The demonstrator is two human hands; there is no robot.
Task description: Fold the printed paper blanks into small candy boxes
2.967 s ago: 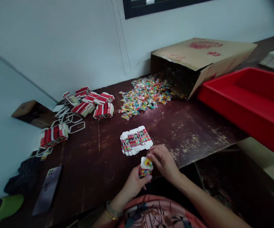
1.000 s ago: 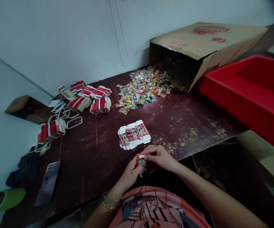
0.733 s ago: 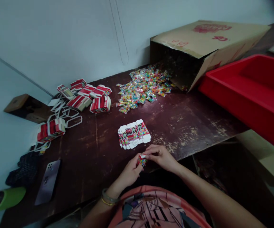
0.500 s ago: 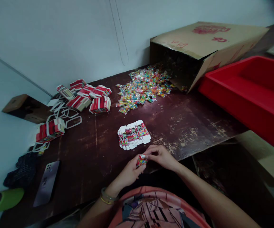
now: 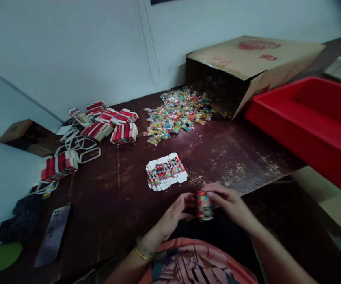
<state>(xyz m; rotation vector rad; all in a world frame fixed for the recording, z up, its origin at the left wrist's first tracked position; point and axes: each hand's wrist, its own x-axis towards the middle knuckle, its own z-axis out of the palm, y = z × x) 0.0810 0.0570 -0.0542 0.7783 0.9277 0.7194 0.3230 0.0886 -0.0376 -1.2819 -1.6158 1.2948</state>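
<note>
Between thumb and fingers, my right hand grips a small printed candy box, red with colourful dots and blurred by motion. The box is upright over the table's front edge. My left hand is just left of it, fingers curved and apart, holding nothing. Beyond both hands lies a fanned stack of flat printed box blanks with white flaps. Farther back spreads a heap of small clear-wrapped colourful candies, spilling from the mouth of a cardboard carton lying on its side.
Bundles of red and white box blanks and loose white bands sit at the left back. A phone, dark cloth and green object lie at the left. A red tray stands at the right.
The candy box has moved right and away from my left hand, carried by my right hand. My left hand has let go of it and its fingers have opened. The view has shifted slightly.
</note>
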